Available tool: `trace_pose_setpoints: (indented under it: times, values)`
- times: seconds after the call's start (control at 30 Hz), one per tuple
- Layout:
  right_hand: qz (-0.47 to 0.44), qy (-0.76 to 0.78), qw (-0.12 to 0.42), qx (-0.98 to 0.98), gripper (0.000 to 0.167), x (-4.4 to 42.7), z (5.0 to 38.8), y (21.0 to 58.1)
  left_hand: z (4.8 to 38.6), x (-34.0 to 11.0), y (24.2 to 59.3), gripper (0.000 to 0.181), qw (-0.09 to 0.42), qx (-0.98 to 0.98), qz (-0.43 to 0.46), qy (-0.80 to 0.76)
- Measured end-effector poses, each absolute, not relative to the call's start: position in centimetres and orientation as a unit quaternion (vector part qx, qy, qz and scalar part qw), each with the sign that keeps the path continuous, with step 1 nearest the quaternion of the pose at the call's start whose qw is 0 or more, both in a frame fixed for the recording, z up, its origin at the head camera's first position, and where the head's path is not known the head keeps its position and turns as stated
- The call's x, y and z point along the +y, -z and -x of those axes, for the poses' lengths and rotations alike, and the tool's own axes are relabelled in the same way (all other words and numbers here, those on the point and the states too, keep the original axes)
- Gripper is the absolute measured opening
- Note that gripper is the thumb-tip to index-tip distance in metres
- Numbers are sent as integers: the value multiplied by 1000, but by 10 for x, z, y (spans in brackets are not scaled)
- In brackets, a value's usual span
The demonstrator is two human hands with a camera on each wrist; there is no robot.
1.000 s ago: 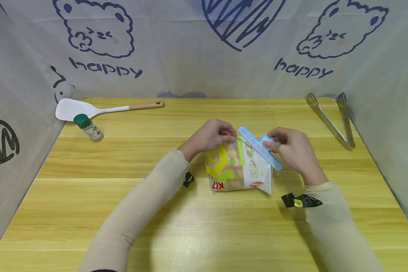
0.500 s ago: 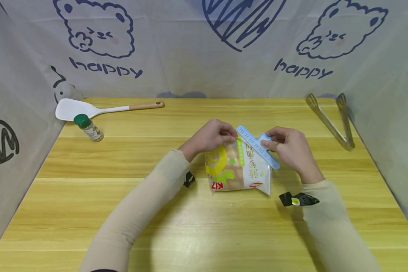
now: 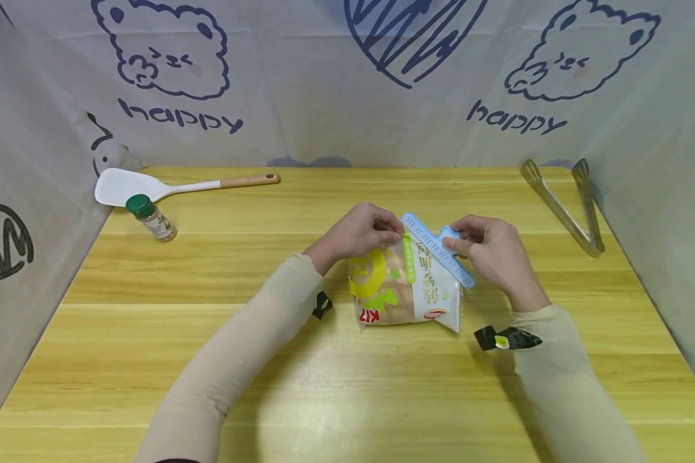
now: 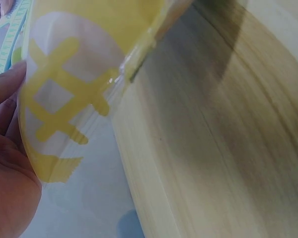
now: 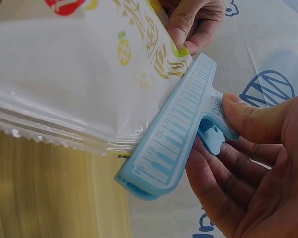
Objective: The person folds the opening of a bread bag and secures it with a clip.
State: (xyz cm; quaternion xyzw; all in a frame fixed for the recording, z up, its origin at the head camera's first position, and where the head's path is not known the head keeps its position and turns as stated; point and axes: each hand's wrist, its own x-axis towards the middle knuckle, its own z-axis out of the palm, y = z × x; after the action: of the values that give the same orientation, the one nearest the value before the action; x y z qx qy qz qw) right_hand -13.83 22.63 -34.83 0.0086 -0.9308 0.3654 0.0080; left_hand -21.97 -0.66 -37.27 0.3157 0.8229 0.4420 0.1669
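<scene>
A clear and white printed bread bag (image 3: 388, 289) is held up at the middle of the table. At its upper edge my left hand (image 3: 361, 235) pinches the plastic between thumb and fingers. My right hand (image 3: 498, 254) holds the handle of a long light-blue bag clip (image 3: 437, 251) with thumb and fingers. The clip lies slantwise across the bag's upper right corner. In the right wrist view, the clip (image 5: 169, 129) has its long bar along the bag's edge, and its wide handle sits by the thumb. The left wrist view shows the bag's yellow-printed side (image 4: 69, 84) beside the left palm.
A white spatula (image 3: 127, 186) with a wooden handle lies at the back left. In front of it a green-capped spice jar (image 3: 150, 217) leans over on its side. Metal tongs (image 3: 567, 212) lie spread at the back right. Printed cloth walls (image 3: 347, 128) border the table.
My right hand and the clip have shifted slightly left, farther over the bag's corner. The left hand keeps its place on the bag.
</scene>
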Motion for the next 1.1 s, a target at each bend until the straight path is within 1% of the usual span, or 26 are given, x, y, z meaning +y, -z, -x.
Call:
trace_pose_setpoints:
  times: [0.2,0.5,1.1]
  values:
    - [-14,-362,9,-932,27,227,139,348,220,-6,373,10,169,825,-312,-440]
    - [-14,-364,-3,-931,32,227,138,348,218,-6,373,10,170,829,-306,-437]
    - [-16,-364,-2,-931,30,226,140,348,218,-6,376,9,167,823,-305,-449]
